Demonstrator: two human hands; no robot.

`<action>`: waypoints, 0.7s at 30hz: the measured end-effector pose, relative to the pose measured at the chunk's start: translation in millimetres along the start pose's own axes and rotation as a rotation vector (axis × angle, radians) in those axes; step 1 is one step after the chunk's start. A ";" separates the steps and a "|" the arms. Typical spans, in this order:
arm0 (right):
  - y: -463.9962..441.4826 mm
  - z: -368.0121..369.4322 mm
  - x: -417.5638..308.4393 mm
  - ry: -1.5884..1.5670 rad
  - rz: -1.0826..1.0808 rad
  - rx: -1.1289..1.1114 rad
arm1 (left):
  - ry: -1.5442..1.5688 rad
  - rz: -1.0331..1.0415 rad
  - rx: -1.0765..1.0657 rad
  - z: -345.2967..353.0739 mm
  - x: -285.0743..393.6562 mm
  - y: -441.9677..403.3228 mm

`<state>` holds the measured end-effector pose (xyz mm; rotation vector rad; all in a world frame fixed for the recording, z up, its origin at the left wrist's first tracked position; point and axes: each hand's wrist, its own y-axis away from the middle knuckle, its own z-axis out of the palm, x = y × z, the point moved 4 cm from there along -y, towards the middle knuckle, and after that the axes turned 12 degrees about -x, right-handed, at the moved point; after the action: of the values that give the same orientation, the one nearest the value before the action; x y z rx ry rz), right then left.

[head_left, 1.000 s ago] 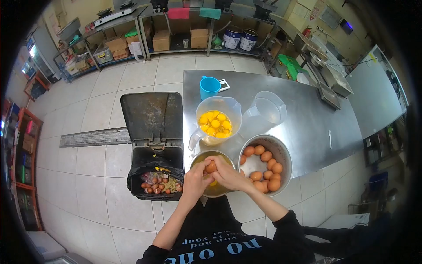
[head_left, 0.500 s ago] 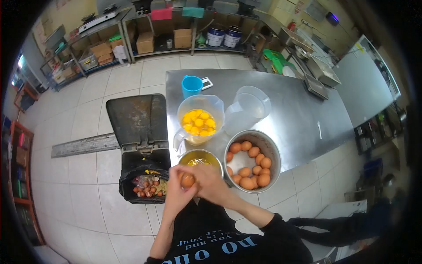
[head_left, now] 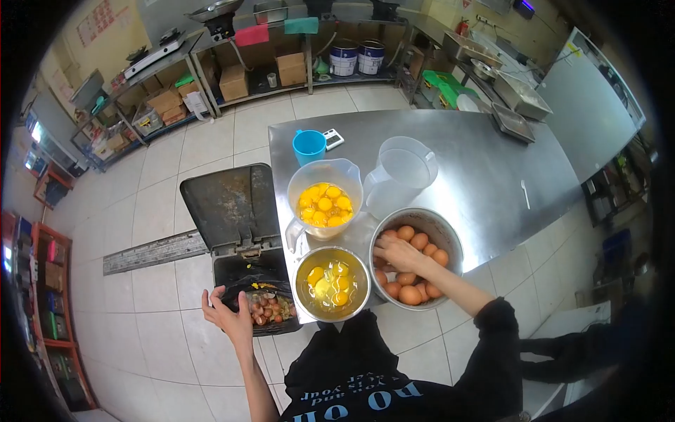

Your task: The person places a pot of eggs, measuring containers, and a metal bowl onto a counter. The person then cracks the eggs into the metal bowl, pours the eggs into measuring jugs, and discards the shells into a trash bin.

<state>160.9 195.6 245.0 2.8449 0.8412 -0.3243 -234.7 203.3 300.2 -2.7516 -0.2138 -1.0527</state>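
Observation:
My left hand point(head_left: 228, 315) is over the left edge of the black-lined bin point(head_left: 249, 271), fingers spread and nothing in them. Inside the large metal pot point(head_left: 455, 243), my right hand point(head_left: 397, 252) reaches among brown eggs point(head_left: 409, 295); its fingertips are hard to make out. A metal bowl point(head_left: 365, 285) at the table's near edge holds several yolks point(head_left: 340, 297) in clear egg white. Behind it stands a clear pitcher point(head_left: 354, 172) with many yolks. Broken shells point(head_left: 267, 307) lie in the bin.
An empty-looking clear pitcher point(head_left: 406, 169), a blue cup point(head_left: 309, 145), a small white device point(head_left: 332, 138) and a white utensil point(head_left: 525, 194) are on the steel table point(head_left: 485, 162). The bin's lid point(head_left: 228, 204) stands open. A tray point(head_left: 513, 123) sits at the far right.
My hands have parted from around an egg near the bowl. The left has moved to the bin and opened, with no egg in it; the right has gone into the pot.

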 end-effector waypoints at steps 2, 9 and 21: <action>7.7 -24.1 -9.3 -0.130 0.047 0.017 | -0.035 0.020 -0.027 -0.2 -9.5 -2.4; 30.6 -31.3 -10.3 -1.506 0.343 0.306 | -0.197 -0.069 -0.151 11.0 -71.2 11.7; -21.3 -72.1 -71.0 -0.297 0.130 0.284 | 0.284 0.207 -0.194 23.1 23.1 7.9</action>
<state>102.7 191.8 330.4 2.9752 0.5885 -0.8857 -201.2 202.4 297.9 -2.6664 0.2200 -1.4492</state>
